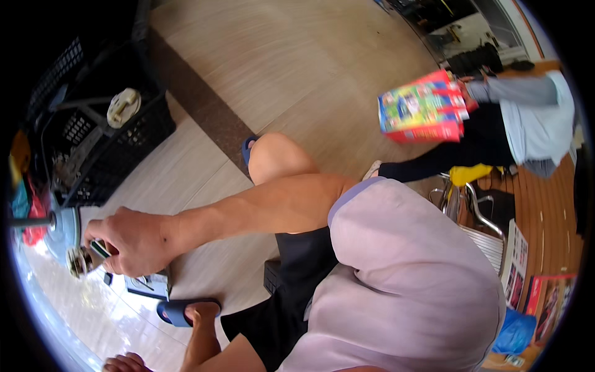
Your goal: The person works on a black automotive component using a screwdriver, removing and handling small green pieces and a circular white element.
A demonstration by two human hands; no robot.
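My right hand (139,242) reaches out at the left, its fingers closed round a small part with a dark green, pale-edged face (100,249). Its kind is not clear to me. Right at the fingertips is a round, metallic-looking part (79,261); whether it joins the held piece I cannot tell. Beyond the fingers stands a light blue housing (64,232) with a grey rod (31,221) running out of it. Only the curled knuckles of my left hand (126,363) show at the lower edge, and what they may hold is hidden.
Black plastic crates (118,158) at the upper left hold a whitish round part (124,108). A shallow tray (147,284) lies near my slippered foot (192,312). On the right, a person (536,118) carries red printed boxes (421,108) beside a slatted wooden surface (551,229).
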